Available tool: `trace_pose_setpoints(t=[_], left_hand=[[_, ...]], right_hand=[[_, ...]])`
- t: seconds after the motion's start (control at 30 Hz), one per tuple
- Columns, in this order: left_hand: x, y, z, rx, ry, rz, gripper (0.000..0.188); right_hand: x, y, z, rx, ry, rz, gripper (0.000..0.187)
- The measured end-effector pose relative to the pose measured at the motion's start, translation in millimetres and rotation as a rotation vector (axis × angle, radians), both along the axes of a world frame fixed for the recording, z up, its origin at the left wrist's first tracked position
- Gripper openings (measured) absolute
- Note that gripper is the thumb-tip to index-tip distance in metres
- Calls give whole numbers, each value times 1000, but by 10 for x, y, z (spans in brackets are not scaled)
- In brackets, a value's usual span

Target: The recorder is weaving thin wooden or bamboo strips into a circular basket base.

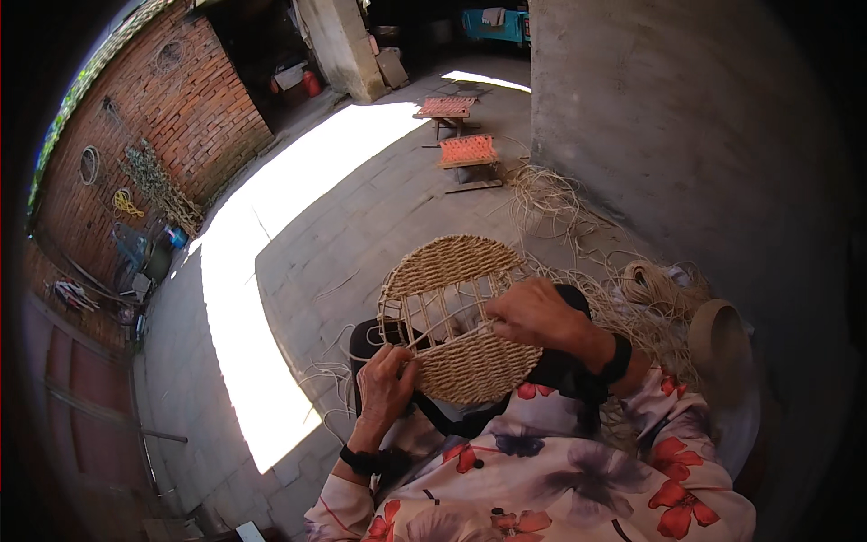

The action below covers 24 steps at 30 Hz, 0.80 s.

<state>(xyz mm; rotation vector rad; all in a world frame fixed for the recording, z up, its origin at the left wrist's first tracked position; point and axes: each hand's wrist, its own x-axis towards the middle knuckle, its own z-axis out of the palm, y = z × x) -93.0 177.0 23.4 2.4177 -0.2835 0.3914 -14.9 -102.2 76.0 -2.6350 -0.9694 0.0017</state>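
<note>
Here, with grey paving and brick wall beyond, hands apparently pinch pale cord.

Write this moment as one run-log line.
woven piece: middle band unfilled | left hand: at its left edge | right hand: at its right edge | loose cords: heaped at right

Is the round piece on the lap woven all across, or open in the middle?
Open in the middle: the round piece shows bare ribs with gaps between its two woven sections.
</note>
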Motion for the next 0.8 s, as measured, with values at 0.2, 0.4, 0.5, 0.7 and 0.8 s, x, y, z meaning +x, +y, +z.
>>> trace_pose_setpoints(t=[0.2, 0.4, 0.5, 0.7, 0.8], left_hand=[[210, 81, 562, -235, 285, -168, 24], [385, -59, 1114, -300, 357, -321, 28], [514, -192, 1143, -292, 343, -518, 28], [616, -279, 1173, -257, 214, -727, 26], [542, 16, 997, -474, 362, -237, 21]], right_hand=[[99, -1134, -30, 102, -398, -522, 27], [-366, -277, -148, 421, -160, -250, 17], [-395, 402, -310, 527, 238, 36, 22], [-331, 926, -654, 1097, 791, 212, 27], [-346, 677, -704, 1218, 1069, -183, 36]])
